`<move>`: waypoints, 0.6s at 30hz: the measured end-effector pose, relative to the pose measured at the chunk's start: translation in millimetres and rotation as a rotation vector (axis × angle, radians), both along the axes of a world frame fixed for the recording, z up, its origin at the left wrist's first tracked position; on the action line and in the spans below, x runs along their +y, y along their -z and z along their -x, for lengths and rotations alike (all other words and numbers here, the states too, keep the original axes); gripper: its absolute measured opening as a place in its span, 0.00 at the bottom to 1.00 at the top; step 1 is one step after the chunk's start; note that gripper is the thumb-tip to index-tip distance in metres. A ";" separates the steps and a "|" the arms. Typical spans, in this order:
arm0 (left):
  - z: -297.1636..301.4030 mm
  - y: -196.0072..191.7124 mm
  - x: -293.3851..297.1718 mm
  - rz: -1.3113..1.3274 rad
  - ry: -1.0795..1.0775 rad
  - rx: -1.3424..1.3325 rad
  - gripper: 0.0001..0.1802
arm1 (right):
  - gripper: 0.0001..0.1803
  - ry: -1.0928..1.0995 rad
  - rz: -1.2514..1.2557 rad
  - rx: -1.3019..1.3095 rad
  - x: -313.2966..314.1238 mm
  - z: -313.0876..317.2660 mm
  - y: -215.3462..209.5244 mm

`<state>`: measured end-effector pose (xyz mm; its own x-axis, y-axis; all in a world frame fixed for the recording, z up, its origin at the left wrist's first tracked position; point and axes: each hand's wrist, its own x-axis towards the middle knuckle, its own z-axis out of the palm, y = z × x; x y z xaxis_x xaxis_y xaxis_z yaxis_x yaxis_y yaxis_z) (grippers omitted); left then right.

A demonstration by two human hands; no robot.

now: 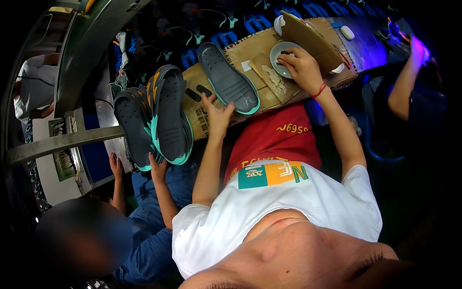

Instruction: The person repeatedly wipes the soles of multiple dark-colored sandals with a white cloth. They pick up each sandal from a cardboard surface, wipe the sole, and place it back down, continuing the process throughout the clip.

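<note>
A dark grey shoe sole (228,79) with a teal rim lies on the cardboard-covered bench (262,41). My left hand (219,115) is open beside its heel, thumb at the sole's edge and fingers spread. Two small black oval pieces (198,92) lie just beyond those fingers. Over a white bowl (276,50), my right hand (302,67) has its fingers bunched together and reaching inside. Something small and dark shows at the fingertips, but I cannot tell what it is. A stained piece of cardboard (269,77) lies between the sole and the bowl.
Stacked soles (168,115) with teal and orange rims stand to the left, with a co-worker's hand (158,168) touching them. An upright cardboard flap (310,41) rises behind the bowl. Racks with blue parts (257,24) line the far side. Another person's arm (404,82) is at the right.
</note>
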<state>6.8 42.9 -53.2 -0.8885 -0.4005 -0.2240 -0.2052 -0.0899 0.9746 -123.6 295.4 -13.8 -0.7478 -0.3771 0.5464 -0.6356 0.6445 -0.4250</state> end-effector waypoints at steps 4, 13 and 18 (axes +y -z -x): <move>-11.7 1.7 -21.3 -0.670 0.110 -0.094 0.38 | 0.06 -0.001 -0.072 -0.006 -1.9 3.7 4.8; -8.3 -28.7 22.2 -0.990 0.263 0.263 0.42 | 0.07 -0.026 -0.114 -0.002 0.7 7.7 11.4; -0.4 -36.1 28.6 -0.667 0.537 0.228 0.40 | 0.09 -0.006 -0.002 -0.185 9.3 6.7 10.8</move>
<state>7.3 71.5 -17.1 -0.9705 0.2345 -0.0563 -0.1903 -0.6013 0.7760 -130.3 304.7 -24.6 -0.8333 -0.3828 0.3988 -0.5504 0.6417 -0.5342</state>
